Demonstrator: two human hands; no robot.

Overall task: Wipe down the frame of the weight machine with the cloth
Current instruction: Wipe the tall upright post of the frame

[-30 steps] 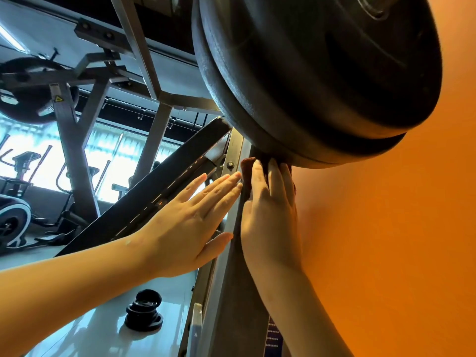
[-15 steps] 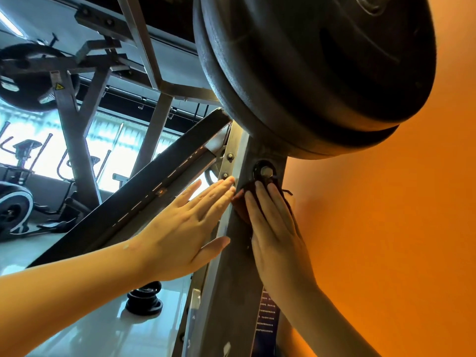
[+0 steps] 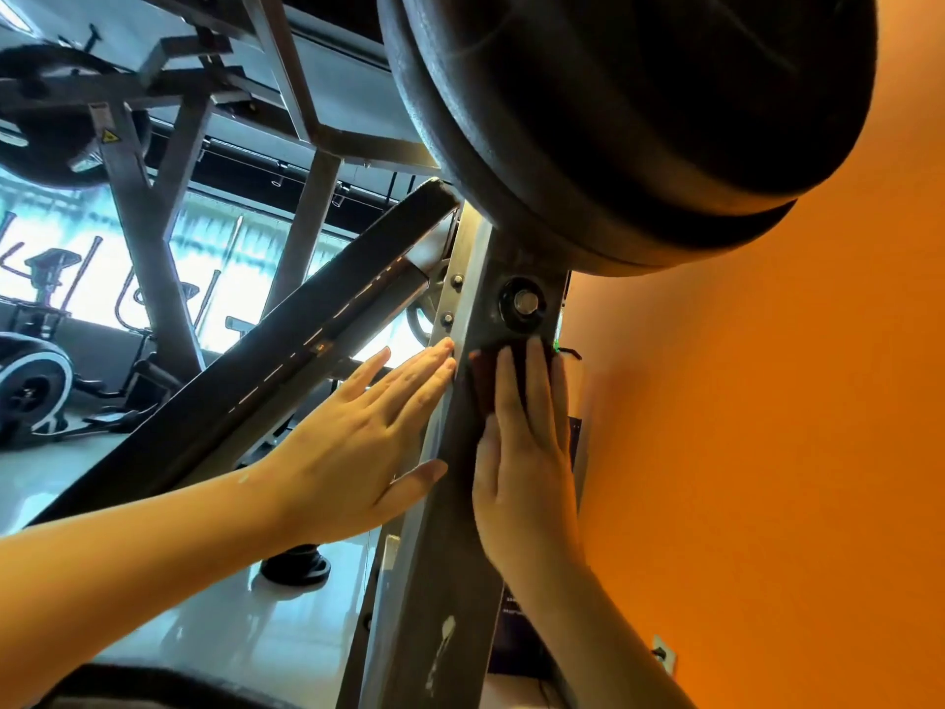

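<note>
Where the room opens out on the far left, an exercise bike [image 3: 30, 381] stands on the glossy floor [image 3: 215, 631] in front of bright windows [image 3: 220, 258]. Above it, a grey rack upright [image 3: 148, 248] carries a yellow warning sticker [image 3: 108, 136]. A black padded beam [image 3: 286, 345] runs diagonally from the lower left and ends just beside the frame, under the large plates. A small stack of black discs [image 3: 296, 568] lies on the floor below the left forearm, which partly hides it.

The left hand [image 3: 358, 452] is flat and released, grasping nothing. Its straight fingertips touch the left edge of the frame and the thumb is spread.

The frame [image 3: 440, 580] of the weight machine is a tilted grey steel upright that rises from the bottom centre. Small bolts [image 3: 456, 280] sit on its left flange. A large hex bolt [image 3: 524, 301] sits on its face.

The cloth [image 3: 483, 381], dark red-brown, lies flat on that face just below the hex bolt. The right hand [image 3: 526, 452] covers most of it. This hand presses the cloth against the steel with straight fingers and does not clench it.

Overhead, black weight plates [image 3: 639, 120] overhang the top of the upright and block access to it. An orange wall [image 3: 767, 452] stands close on the right, with a socket [image 3: 662, 655] low down.
</note>
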